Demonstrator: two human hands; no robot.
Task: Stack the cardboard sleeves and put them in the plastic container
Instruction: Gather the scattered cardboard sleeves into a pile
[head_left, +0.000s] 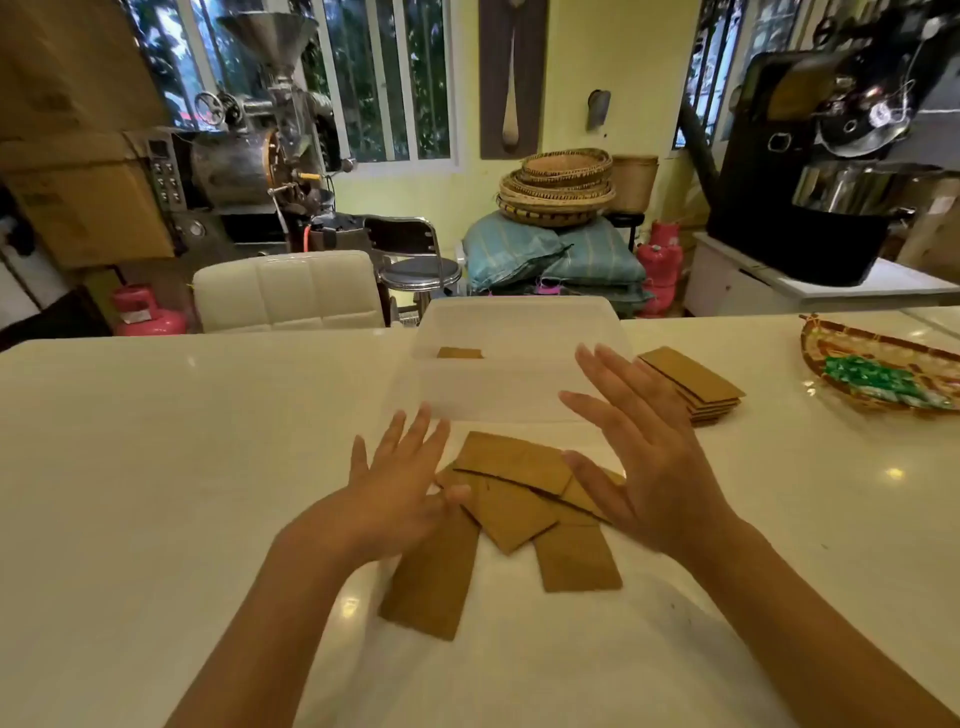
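Several flat brown cardboard sleeves (511, 499) lie fanned and overlapping on the white table in front of me. My left hand (395, 488) hovers over their left side, fingers spread, thumb touching one sleeve's edge. My right hand (641, 457) is raised over the right side of the pile, palm facing left, fingers apart, holding nothing. Behind the pile stands a translucent plastic container (519, 395) with one brown sleeve (460, 353) showing inside. A neat stack of sleeves (693, 382) lies to the right of the container.
A woven tray (831, 358) with green packets lies at the table's right edge. A white padded chair (288, 291) stands behind the table's far left side. Coffee roasting machines, baskets and pink gas cylinders fill the room beyond.
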